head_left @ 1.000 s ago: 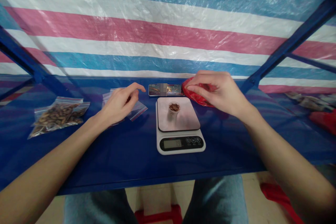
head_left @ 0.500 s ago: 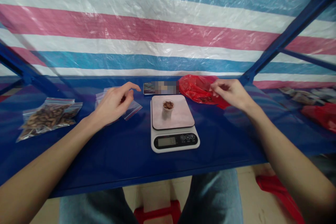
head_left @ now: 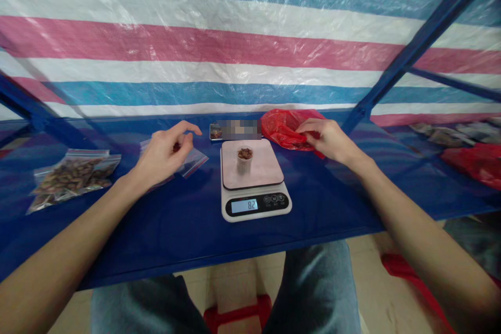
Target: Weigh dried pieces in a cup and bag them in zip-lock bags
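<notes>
A small clear cup (head_left: 245, 162) filled with brown dried pieces stands upright on the white digital scale (head_left: 256, 206), whose lit display reads 8.2. My right hand (head_left: 326, 138) is at the mouth of a red plastic bag (head_left: 279, 128), fingers drawn together; what they pinch, if anything, is hidden. To the left, my left hand (head_left: 166, 151) is over flat clear zip bags (head_left: 194, 162), its index finger stretched out and its thumb apart, holding nothing.
Filled zip bags (head_left: 74, 175) of brown pieces lie at the left. A phone-like device (head_left: 216, 131), partly blurred out, lies behind the scale. Another red bag (head_left: 475, 164) is at the far right. Blue metal posts (head_left: 395, 70) and a striped sheet (head_left: 195, 47) bound the back.
My right hand has moved left and deeper into the red bag's mouth. The scale display has lit up and its reading has changed to 8.2. My left hand keeps its pose.
</notes>
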Tool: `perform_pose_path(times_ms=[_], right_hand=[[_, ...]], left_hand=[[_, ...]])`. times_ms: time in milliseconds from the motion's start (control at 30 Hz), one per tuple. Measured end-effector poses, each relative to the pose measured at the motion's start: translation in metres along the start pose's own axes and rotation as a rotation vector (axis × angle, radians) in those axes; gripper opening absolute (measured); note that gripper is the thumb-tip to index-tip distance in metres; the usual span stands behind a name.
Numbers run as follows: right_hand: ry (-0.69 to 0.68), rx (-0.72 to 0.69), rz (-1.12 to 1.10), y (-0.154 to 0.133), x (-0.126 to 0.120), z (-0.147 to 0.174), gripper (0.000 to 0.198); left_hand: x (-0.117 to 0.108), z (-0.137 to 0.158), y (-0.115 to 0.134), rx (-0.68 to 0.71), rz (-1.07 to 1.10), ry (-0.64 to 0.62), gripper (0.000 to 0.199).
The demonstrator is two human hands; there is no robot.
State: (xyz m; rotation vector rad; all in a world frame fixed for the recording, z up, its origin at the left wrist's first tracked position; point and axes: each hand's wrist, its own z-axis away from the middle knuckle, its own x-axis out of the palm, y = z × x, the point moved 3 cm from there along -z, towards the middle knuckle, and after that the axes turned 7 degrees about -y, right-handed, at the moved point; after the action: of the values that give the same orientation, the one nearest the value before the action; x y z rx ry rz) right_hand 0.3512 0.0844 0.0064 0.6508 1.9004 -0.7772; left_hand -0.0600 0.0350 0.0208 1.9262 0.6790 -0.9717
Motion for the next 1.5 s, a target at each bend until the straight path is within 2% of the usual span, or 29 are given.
perform_pose_path(times_ms=[233, 600, 800, 967, 1067, 1167, 1333, 1500], right_hand=[[-0.135, 0.064, 0.171, 0.016, 0.006, 0.002, 0.027], [-0.216, 0.08, 0.243, -0.006, 0.022, -0.017, 0.035], [-0.206, 0.061, 0.16, -0.007, 0.026, -0.024, 0.027], [-0.191, 0.045, -0.006, -0.009, 0.027, -0.029, 0.031], [-0.177, 0.056, -0.001, -0.008, 0.028, -0.032, 0.025], [-0.224, 0.056, 0.042, -0.009, 0.03, -0.036, 0.017], [-0.276, 0.074, 0.01, -0.012, 0.027, -0.04, 0.017], [-0.176, 0.047, -0.057, -0.01, 0.013, -0.035, 0.019]], left_hand=[[0.0, 0.0, 0.002, 0.017, 0.005, -0.003, 0.026], [0.001, -0.003, 0.004, 0.02, 0.001, -0.029, 0.027], [0.001, -0.002, 0.003, 0.011, 0.007, -0.026, 0.029], [0.001, -0.002, 0.002, 0.009, 0.011, -0.024, 0.029], [0.002, -0.003, 0.004, 0.017, 0.007, -0.026, 0.028], [0.002, -0.003, 0.005, 0.023, -0.001, -0.033, 0.028], [0.002, -0.003, 0.004, 0.01, -0.006, -0.029, 0.027], [0.003, -0.002, 0.002, 0.012, -0.006, -0.035, 0.029]])
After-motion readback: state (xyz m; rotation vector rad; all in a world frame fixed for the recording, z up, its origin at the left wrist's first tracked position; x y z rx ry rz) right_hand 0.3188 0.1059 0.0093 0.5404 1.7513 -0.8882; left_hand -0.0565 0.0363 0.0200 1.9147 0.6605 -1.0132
